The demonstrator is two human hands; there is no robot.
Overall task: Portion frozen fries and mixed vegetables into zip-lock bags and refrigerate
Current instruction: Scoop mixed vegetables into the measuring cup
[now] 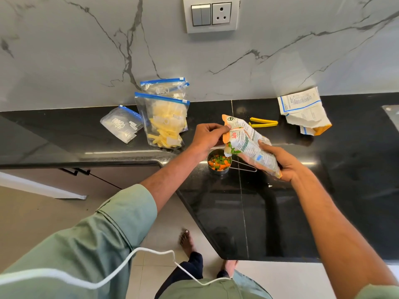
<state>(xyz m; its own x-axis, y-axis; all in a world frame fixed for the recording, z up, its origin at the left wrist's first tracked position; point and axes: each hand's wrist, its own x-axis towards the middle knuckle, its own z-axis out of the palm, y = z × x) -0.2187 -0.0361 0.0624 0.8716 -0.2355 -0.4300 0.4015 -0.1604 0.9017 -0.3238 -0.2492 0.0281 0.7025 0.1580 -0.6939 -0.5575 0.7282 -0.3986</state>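
Observation:
A white and orange packet of mixed vegetables [248,143] hangs tilted over a steel measuring cup [218,165] full of orange and green vegetable pieces on the black counter. My left hand [208,134] pinches the packet's open upper end. My right hand [280,162] grips its lower end from below. A zip-lock bag of fries [165,124] stands against the wall, with another zip-lock bag [166,88] behind it. An empty zip-lock bag [122,124] lies flat to its left.
A yellow bag clip [263,122] lies behind the packet. An emptied white fries packet [304,111] rests at the back right. The black counter [302,212] cuts diagonally toward me, with tiled floor and my bare feet below. A switch and socket plate [211,14] sits on the marble wall.

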